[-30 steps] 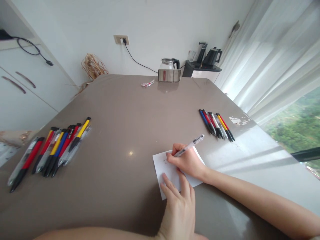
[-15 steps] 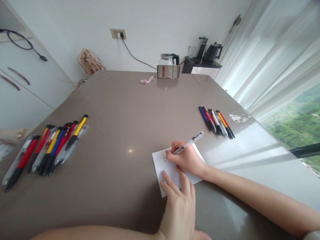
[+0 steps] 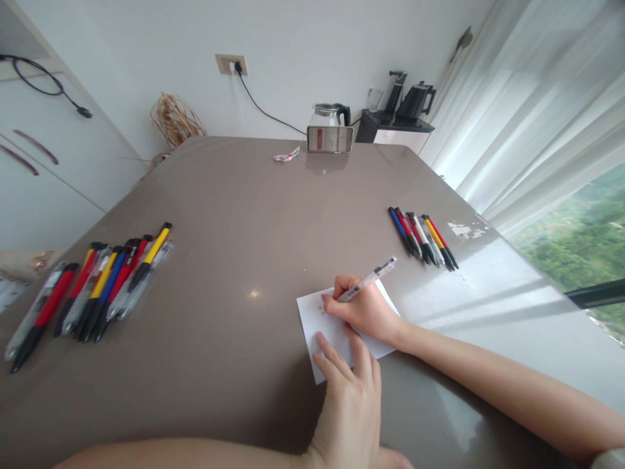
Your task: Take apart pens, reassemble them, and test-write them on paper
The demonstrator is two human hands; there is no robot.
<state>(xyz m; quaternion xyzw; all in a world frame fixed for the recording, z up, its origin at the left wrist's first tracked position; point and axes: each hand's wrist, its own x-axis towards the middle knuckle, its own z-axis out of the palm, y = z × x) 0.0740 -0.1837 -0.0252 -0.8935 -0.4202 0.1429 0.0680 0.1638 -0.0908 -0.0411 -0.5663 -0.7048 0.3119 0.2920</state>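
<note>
My right hand [image 3: 362,309] is closed around a clear ballpoint pen [image 3: 370,277], its upper end slanting up to the right. The pen's tip is hidden behind my fingers. Under the hand lies a sheet of white paper [image 3: 312,319] with a few small marks near its upper left. My left hand [image 3: 349,391] rests on the paper's lower part, fingers spread and pressing it to the table.
A row of several coloured pens [image 3: 110,286] lies on the table [image 3: 234,215] at left. A smaller group of pens [image 3: 422,238] lies at right. At the far edge stand a phone [image 3: 329,139], a glass pot [image 3: 326,114] and a crumpled wrapper [image 3: 286,156].
The right hand and pen have shifted very slightly left over the paper. My left hand stays in place.
</note>
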